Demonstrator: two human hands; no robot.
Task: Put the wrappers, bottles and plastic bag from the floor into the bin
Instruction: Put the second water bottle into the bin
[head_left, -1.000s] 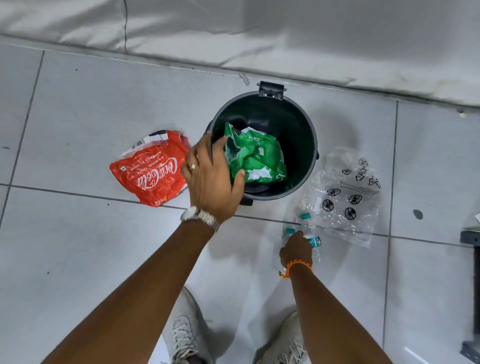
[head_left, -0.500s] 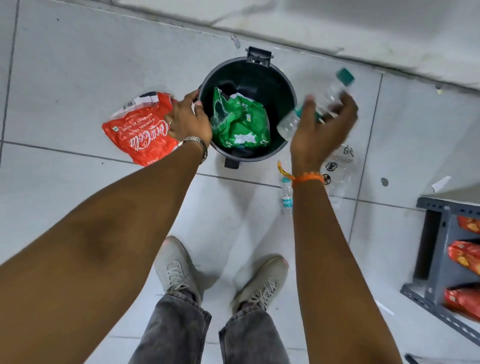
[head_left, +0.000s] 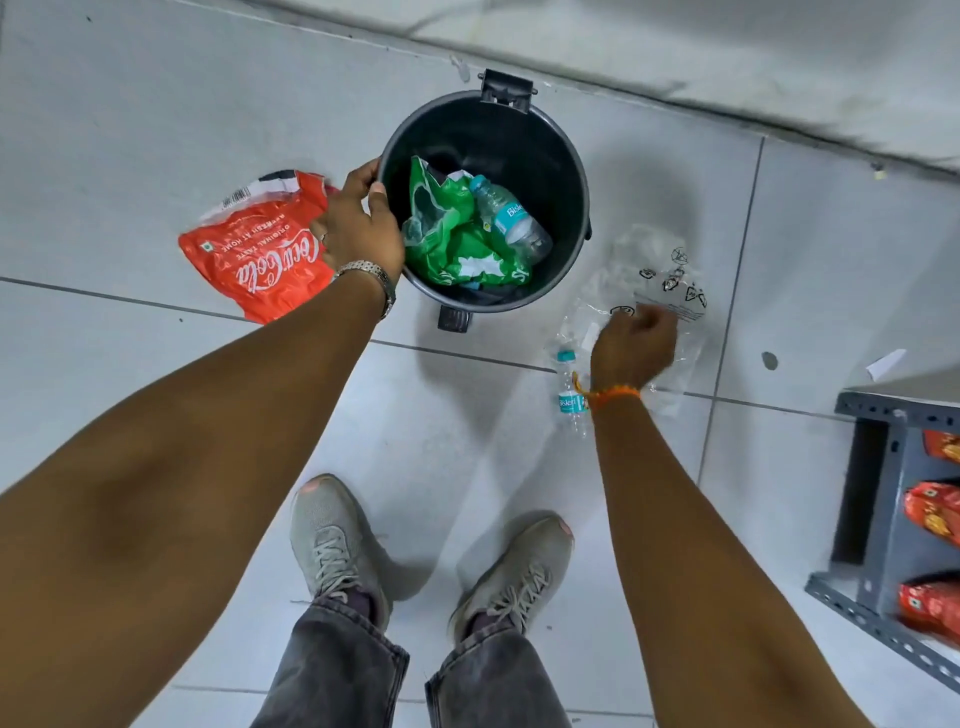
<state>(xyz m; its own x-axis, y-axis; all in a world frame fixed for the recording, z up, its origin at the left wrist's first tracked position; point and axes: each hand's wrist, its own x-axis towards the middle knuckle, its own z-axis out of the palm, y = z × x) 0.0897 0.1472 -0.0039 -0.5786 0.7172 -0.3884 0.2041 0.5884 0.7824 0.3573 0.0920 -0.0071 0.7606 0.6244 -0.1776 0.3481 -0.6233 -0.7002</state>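
The dark round bin (head_left: 574, 171) stands open on the floor, and my left hand (head_left: 358, 228) grips its left rim. Inside lie a crumpled green wrapper (head_left: 447, 234) and a clear water bottle (head_left: 511, 218) with a teal label. A red Coca-Cola wrapper (head_left: 254, 254) lies flat on the tiles left of the bin, partly under my left hand. My right hand (head_left: 631, 345) is right of the bin, fingers curled on the clear plastic bag (head_left: 654, 260) with black symbols. A second small water bottle (head_left: 569, 395) lies by my right wrist.
My two grey shoes (head_left: 332, 540) stand on the white tiles below the bin. A grey metal rack (head_left: 878, 499) holding red packets stands at the right edge. A white wall base (head_left: 675, 57) runs behind the bin. A paper scrap (head_left: 885, 364) lies near the rack.
My right hand lifted one bottle from the floor and let it go into the bin, then came down onto the plastic bag. My left hand shifted from the green wrapper to the bin rim.
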